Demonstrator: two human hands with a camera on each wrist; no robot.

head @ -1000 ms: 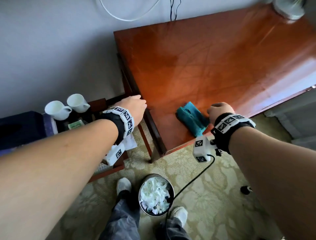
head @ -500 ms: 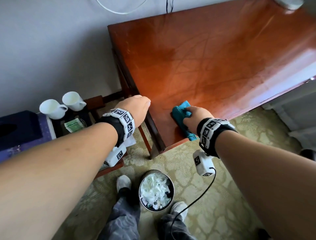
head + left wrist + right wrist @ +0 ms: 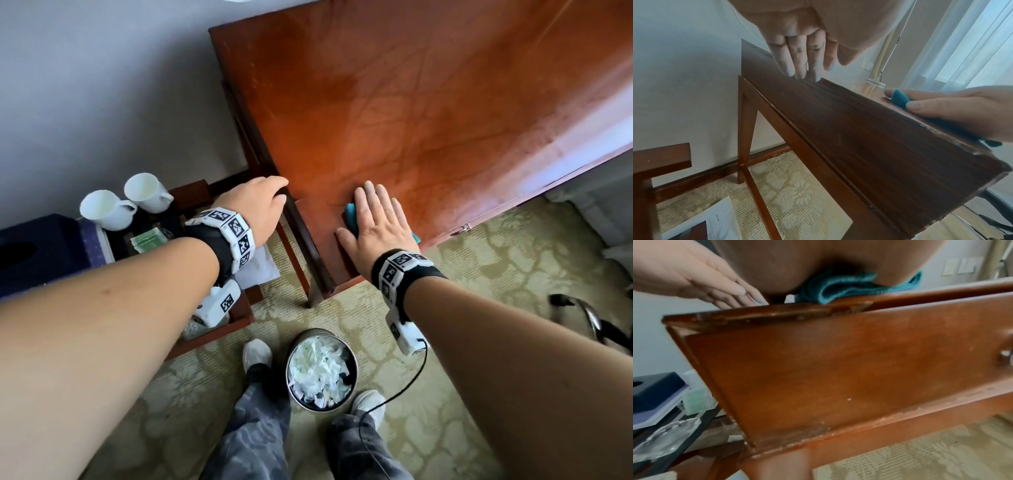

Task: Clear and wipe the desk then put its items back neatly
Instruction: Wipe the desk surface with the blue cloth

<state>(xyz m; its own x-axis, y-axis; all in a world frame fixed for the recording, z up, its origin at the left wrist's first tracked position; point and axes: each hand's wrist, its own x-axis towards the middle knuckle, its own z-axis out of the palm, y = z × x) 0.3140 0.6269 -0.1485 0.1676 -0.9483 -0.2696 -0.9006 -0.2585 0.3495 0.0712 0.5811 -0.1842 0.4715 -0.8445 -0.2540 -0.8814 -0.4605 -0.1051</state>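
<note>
The reddish-brown desk [image 3: 428, 102] has a bare top. A teal cloth [image 3: 350, 214] lies at its near left corner, mostly hidden under my right hand [image 3: 375, 219], which presses flat on it with straight, spread fingers. In the right wrist view the folded cloth [image 3: 838, 287] bulges out from under the palm, above the drawer front [image 3: 838, 361]. My left hand [image 3: 263, 202] rests at the desk's left edge; its fingers [image 3: 799, 65] are straight and touch the top of the side panel, holding nothing. The left wrist view also catches the cloth [image 3: 900, 99] under the right hand's fingertips [image 3: 920, 105].
Left of the desk, a low stand holds two white cups [image 3: 106, 209], a dark blue tissue box [image 3: 44, 250] and a green packet [image 3: 149, 238]. A round bin [image 3: 322, 370] of white paper stands on the carpet between my feet. A chair base [image 3: 589, 315] shows at right.
My right hand went from beside the cloth onto it, slid it left toward the desk corner and flattened out. My left hand stayed at the desk's left edge.
</note>
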